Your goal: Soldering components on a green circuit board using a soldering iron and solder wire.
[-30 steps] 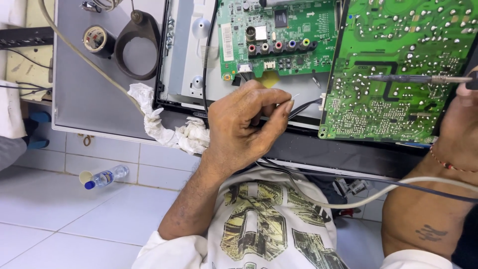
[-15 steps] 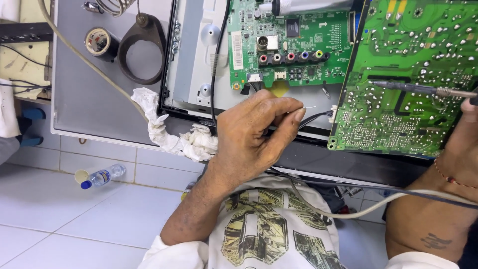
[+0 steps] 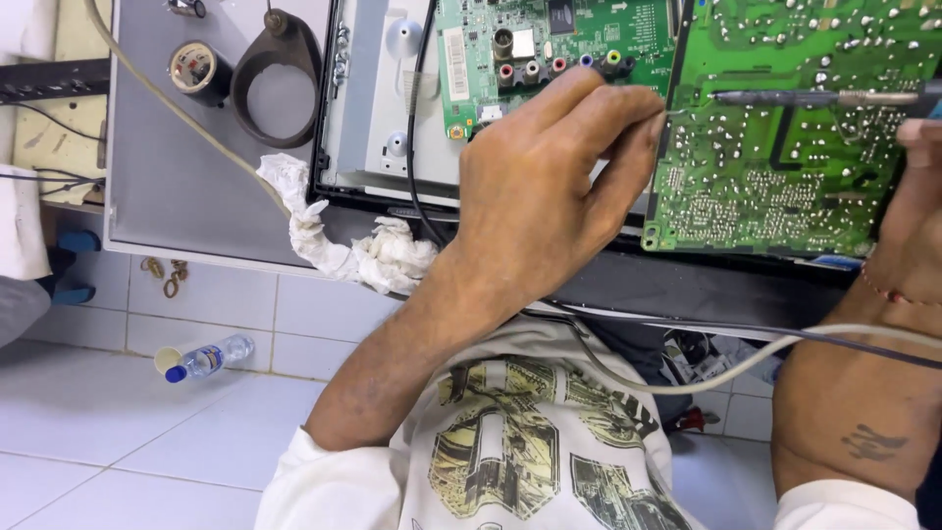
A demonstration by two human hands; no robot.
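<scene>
The left hand (image 3: 545,186) lies over the lower edge of the large green printed circuit board (image 3: 785,167), its fingers (image 3: 628,118) pinched on a thin strand of solder wire (image 3: 675,111) whose end reaches the board's left side. From the right, a slim dark soldering iron (image 3: 805,97) stretches across the upper part of that board, gripped at its handle by the right hand (image 3: 917,206), of which only the thumb and wrist show at the frame edge. Left of the large board sits a smaller green circuit board with coloured round sockets (image 3: 549,44), partly hidden behind the left hand. Further left of the large board a crumpled white cloth (image 3: 353,245) hangs over the grey table (image 3: 186,186) edge, and beyond it lie a black rubber ring (image 3: 280,69) and a roll of tape (image 3: 196,69). A pale cable (image 3: 706,378) and a dark one cross below the large board, over the person's printed white shirt. Far down left, a clear plastic bottle with a blue cap (image 3: 211,356) lies on the white tiled floor (image 3: 108,432).
</scene>
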